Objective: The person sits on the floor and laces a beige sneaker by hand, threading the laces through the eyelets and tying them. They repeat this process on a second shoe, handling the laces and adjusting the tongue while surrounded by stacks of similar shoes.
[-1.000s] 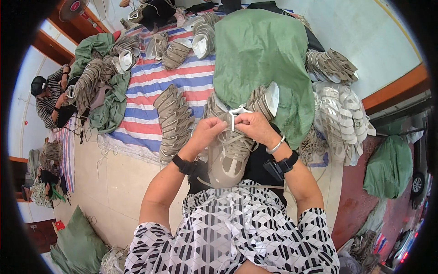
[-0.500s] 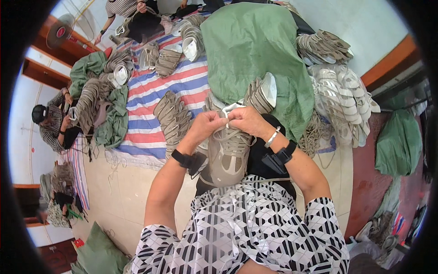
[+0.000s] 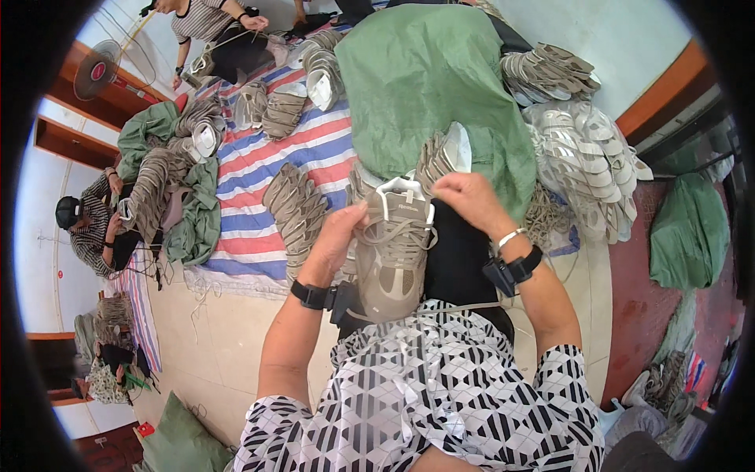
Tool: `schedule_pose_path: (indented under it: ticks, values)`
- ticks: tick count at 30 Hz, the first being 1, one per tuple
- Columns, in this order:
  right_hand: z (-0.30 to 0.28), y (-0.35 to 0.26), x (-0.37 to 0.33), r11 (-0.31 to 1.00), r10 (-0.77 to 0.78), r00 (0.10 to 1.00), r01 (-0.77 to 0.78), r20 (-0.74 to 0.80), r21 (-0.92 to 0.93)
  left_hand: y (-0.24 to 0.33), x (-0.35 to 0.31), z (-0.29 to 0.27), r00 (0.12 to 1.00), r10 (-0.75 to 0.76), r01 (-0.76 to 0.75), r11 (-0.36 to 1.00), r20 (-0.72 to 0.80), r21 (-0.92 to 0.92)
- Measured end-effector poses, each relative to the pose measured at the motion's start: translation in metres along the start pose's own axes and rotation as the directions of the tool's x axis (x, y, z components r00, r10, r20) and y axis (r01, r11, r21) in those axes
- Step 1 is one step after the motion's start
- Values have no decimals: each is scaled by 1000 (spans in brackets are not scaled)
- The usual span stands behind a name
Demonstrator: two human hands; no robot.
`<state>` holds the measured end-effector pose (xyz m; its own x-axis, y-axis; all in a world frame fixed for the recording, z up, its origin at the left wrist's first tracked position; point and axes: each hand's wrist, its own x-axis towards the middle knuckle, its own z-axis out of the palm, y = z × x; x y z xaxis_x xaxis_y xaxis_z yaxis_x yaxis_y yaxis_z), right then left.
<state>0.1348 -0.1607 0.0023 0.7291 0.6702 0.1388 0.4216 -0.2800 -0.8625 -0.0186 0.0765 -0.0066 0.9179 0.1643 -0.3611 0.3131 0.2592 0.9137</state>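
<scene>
A beige shoe upper (image 3: 389, 271) with a white-lined collar rests upright on my lap, its toe toward me. Beige shoelaces (image 3: 399, 234) cross its front, with loose loops at both sides. At the collar's left side is my left hand (image 3: 340, 232), thumb and finger closed on what looks like a strand of the shoelace. My right hand (image 3: 473, 203) is raised just right of the collar, apart from the upper. Its thumb and finger are pinched together; what they hold is too fine to make out. A loose lace (image 3: 464, 307) lies across my lap.
Stacked beige uppers (image 3: 295, 208) lie on a striped sheet (image 3: 244, 193) ahead of me. A green sack (image 3: 429, 79) stands behind, with bagged pale uppers (image 3: 582, 169) at right. Two co-workers (image 3: 94, 220) (image 3: 212, 31) handle uppers and laces at left and far left.
My hands were together at the collar and have come apart. The right hand moved right, the left hand slightly left and down, leaving the upper's tongue and collar in plain view.
</scene>
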Motion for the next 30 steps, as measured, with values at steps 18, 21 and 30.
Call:
schedule_pose_path:
  ticks: [18,21,30]
  values:
    - [0,23,-8,957,109,991,-126,-79,-262,11,-21,22,1000,12,-12,996,-3,83]
    - [7,20,-29,955,23,974,-88,-227,-283,9,-21,26,998,3,-4,999,-59,-33]
    - [30,-9,-51,937,-247,969,234,-22,-258,6,-7,7,996,-80,80,997,-32,10]
